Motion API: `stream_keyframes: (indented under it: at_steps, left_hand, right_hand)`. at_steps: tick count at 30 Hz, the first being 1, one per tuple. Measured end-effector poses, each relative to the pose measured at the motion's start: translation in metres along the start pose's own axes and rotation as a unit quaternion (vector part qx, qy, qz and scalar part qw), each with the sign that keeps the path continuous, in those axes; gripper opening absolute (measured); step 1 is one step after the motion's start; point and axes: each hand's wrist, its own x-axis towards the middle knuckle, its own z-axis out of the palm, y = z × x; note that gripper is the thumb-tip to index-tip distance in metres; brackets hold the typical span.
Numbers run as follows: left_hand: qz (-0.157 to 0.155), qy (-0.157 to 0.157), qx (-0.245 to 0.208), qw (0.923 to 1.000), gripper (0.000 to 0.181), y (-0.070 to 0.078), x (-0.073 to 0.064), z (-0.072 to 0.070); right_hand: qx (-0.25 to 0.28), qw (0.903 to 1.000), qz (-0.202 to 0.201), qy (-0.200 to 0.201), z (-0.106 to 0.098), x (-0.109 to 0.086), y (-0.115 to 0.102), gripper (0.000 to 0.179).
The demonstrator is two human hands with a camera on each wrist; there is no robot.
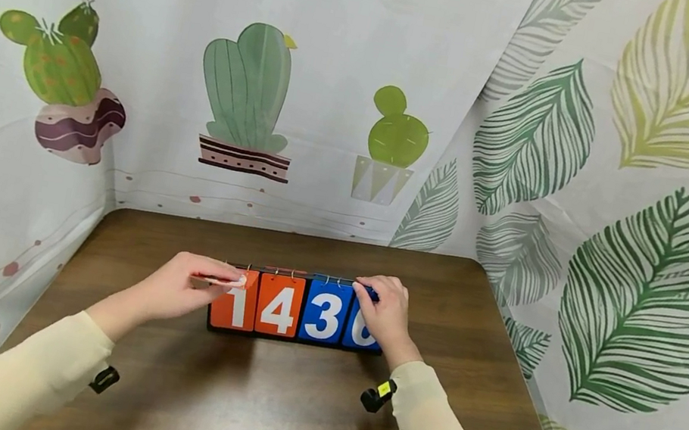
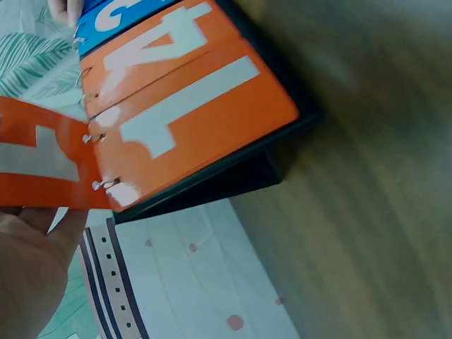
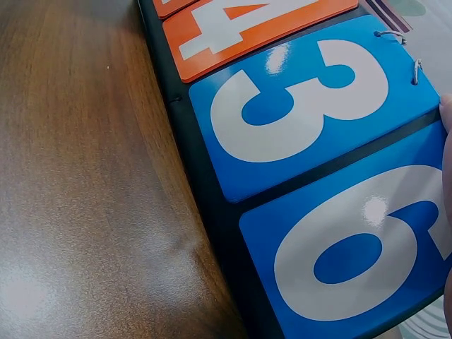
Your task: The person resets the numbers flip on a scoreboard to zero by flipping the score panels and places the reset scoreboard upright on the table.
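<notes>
A tabletop flip scoreboard point(image 1: 325, 311) stands on the table, its orange cards reading 1 and 4 and its blue cards 3 and 6. At its upper left, the left hand point(image 1: 183, 285) pinches a raised orange number card point(image 2: 42, 189). That card is still looped on the metal rings point(image 2: 106, 184) and bears a white numeral; beneath it lies the orange 1 card point(image 2: 205, 116). The right hand point(image 1: 388, 313) grips the board's top right corner, covering part of the blue 6 card point(image 3: 346, 205). Fingers of that hand show only at the right wrist view's edge.
The brown wooden table point(image 1: 267, 417) extends in front of the board and to both sides. Cloth backdrops with printed cacti point(image 1: 249, 87) and leaves point(image 1: 648, 299) hang behind and at the right. A black wrist device point(image 1: 378, 396) sits under the right sleeve.
</notes>
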Motion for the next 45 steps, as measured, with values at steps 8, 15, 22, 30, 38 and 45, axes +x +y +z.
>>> stream_keyframes:
  at_steps: [8,15,22,30,38,45]
  left_hand:
    - [0.062,0.033,0.120,0.9903,0.038,0.001,-0.031,0.022]
    - [0.115,0.042,0.190,0.9740,0.042,-0.007,-0.048,0.044]
    - [0.135,0.056,0.239,0.9601,0.042,-0.022,-0.058,0.062]
    - [0.102,0.060,0.273,0.9547,0.035,-0.036,-0.062,0.079]
    - [0.055,0.061,0.277,0.9574,0.030,-0.043,-0.059,0.089]
    - [0.036,0.053,0.319,0.9457,0.026,-0.048,-0.052,0.096]
  right_hand:
    - [-0.002,1.0000,-0.003,0.006,0.000,0.001,0.000,0.027]
    - [-0.003,1.0000,0.000,0.003,0.000,0.000,0.000,0.027]
    - [-0.004,1.0000,0.003,-0.004,0.000,0.001,0.001,0.028]
    - [0.006,0.9999,0.008,-0.010,-0.001,0.000,0.000,0.031]
    - [0.000,1.0000,0.005,-0.005,0.000,0.001,0.001,0.031]
    - [0.005,1.0000,0.002,0.000,0.001,0.000,0.002,0.030]
